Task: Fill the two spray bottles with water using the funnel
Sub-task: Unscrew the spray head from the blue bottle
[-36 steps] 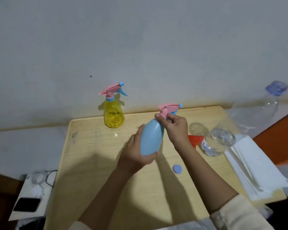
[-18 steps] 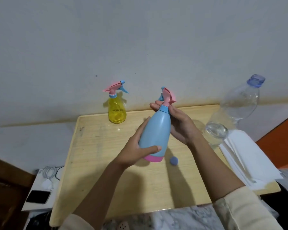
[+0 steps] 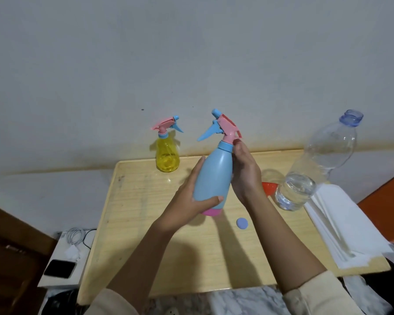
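Note:
A light blue spray bottle point(image 3: 214, 176) with a pink base is held upright above the wooden table point(image 3: 146, 223). My left hand point(image 3: 189, 201) wraps its lower body. My right hand point(image 3: 245, 173) lies against its right side, fingertips at the blue collar under the pink trigger head point(image 3: 228, 127). A yellow spray bottle point(image 3: 167, 159) with its trigger head on stands at the table's back edge. An orange funnel point(image 3: 268, 186) peeks out behind my right wrist. A clear, uncapped water bottle point(image 3: 312, 169) stands at the right, part full.
A small blue cap point(image 3: 242, 223) lies on the table near my right forearm. White paper sheets point(image 3: 344, 226) cover the table's right edge. Left of the table, a low white stand point(image 3: 62, 267) holds a phone and cables. The wall runs close behind.
The blue spray bottle has gone from tilted to upright, and its trigger head has turned so the nozzle points left. My right hand has slid from the head down to the collar.

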`<move>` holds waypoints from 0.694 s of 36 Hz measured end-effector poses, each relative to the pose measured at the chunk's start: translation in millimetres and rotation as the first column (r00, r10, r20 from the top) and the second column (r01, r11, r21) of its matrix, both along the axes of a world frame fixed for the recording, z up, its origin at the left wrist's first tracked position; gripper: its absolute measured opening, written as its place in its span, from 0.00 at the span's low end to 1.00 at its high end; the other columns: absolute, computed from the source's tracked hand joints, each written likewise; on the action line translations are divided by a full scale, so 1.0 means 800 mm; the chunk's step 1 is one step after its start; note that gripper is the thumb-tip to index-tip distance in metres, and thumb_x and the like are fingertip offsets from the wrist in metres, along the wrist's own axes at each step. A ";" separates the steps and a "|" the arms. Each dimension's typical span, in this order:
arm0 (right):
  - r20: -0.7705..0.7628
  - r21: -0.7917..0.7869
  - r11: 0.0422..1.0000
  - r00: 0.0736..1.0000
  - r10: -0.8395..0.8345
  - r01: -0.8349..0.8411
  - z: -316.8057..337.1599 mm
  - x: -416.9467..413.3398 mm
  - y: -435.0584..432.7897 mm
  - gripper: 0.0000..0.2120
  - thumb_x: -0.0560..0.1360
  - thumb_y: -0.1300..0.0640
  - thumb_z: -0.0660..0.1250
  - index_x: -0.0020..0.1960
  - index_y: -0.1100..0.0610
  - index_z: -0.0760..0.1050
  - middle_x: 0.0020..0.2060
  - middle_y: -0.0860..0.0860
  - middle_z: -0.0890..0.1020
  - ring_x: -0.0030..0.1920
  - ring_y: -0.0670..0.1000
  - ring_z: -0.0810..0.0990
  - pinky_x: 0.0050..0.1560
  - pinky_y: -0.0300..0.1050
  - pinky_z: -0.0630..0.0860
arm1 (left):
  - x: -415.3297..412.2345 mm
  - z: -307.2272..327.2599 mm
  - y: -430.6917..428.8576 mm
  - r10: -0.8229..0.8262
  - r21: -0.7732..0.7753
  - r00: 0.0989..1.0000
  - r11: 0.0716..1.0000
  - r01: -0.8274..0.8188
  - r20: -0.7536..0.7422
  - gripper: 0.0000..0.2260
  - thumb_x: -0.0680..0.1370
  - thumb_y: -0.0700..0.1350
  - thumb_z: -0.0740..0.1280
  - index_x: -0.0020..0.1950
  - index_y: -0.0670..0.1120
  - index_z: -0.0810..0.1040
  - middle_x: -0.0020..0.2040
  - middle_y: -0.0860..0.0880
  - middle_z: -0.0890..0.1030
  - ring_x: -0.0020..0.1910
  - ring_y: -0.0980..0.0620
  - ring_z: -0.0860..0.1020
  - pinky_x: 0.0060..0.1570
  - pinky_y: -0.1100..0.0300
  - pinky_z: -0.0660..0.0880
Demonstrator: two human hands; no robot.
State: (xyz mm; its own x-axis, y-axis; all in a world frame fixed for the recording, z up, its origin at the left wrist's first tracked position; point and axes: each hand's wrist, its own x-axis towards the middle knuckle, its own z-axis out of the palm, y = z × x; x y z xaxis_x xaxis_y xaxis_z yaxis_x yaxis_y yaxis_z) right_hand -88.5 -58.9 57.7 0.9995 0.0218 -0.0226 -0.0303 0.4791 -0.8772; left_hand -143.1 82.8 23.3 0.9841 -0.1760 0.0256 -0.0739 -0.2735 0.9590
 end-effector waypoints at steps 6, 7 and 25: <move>-0.021 -0.213 0.947 0.968 -0.249 0.239 0.011 0.001 0.021 0.15 0.70 0.53 0.74 0.52 0.56 0.73 0.42 0.50 0.79 0.42 0.47 0.79 0.46 0.43 0.77 | 0.004 0.006 0.000 0.012 0.034 1.000 0.999 -0.013 0.019 0.41 0.66 0.58 0.73 0.71 0.72 0.52 0.68 0.65 0.67 0.63 0.57 0.73 0.57 0.49 0.77; -0.019 -0.194 0.953 0.971 -0.240 0.232 0.012 0.001 0.020 0.14 0.71 0.54 0.73 0.53 0.56 0.73 0.42 0.50 0.81 0.41 0.46 0.80 0.46 0.42 0.76 | 0.004 0.007 0.001 0.015 0.032 1.000 0.999 -0.016 0.022 0.41 0.66 0.58 0.73 0.71 0.72 0.52 0.68 0.65 0.67 0.63 0.57 0.73 0.57 0.49 0.77; -0.068 -0.097 0.980 0.981 -0.180 0.173 0.009 -0.009 0.040 0.04 0.76 0.54 0.66 0.45 0.52 0.79 0.37 0.45 0.82 0.39 0.44 0.79 0.43 0.41 0.76 | 0.008 0.005 0.018 0.048 0.068 0.998 0.996 -0.051 0.051 0.42 0.65 0.60 0.73 0.71 0.72 0.50 0.69 0.60 0.66 0.62 0.57 0.73 0.57 0.51 0.77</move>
